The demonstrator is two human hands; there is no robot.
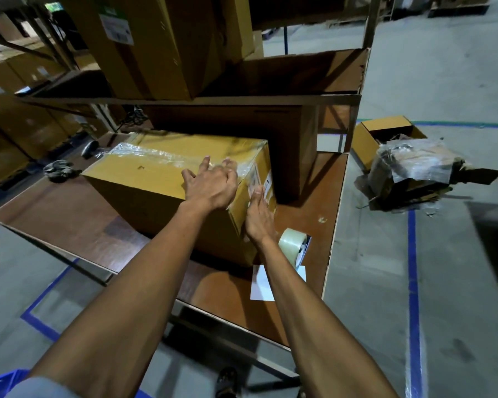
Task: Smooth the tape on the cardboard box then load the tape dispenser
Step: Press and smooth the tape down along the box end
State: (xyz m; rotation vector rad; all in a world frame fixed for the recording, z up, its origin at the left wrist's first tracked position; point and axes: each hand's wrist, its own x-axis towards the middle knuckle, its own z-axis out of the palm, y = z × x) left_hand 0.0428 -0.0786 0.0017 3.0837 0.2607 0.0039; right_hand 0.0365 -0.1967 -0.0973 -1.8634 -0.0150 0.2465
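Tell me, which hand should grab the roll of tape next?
The right hand, probably. It presses the box's end face just above the roll of tape on the table. The left hand is flat on the box top, farther away.

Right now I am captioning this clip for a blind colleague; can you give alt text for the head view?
Two bare hands press clear tape onto a tan cardboard box on a brown wooden table: the left hand flat on the top edge, the right hand on the end face. A roll of clear packing tape stands beside the box, near a white paper sheet.
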